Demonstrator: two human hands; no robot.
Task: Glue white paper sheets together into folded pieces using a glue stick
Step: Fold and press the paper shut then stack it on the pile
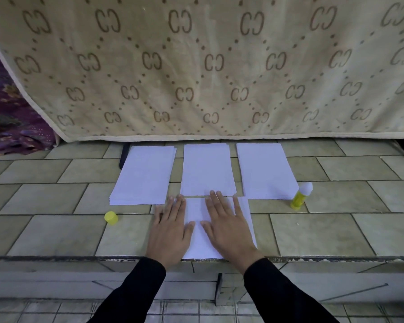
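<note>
Both hands, left hand [170, 231] and right hand [229, 229], are pressing flat with spread fingers on the paper [200, 243] beside the capless glue stick [301, 195].

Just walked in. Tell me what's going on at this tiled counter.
A person presses both the left hand and the right hand flat on a white paper piece at the near edge of the counter. Three white paper stacks lie in a row behind it. The glue stick stands to the right, untouched; a yellow cap lies to the left.
</note>
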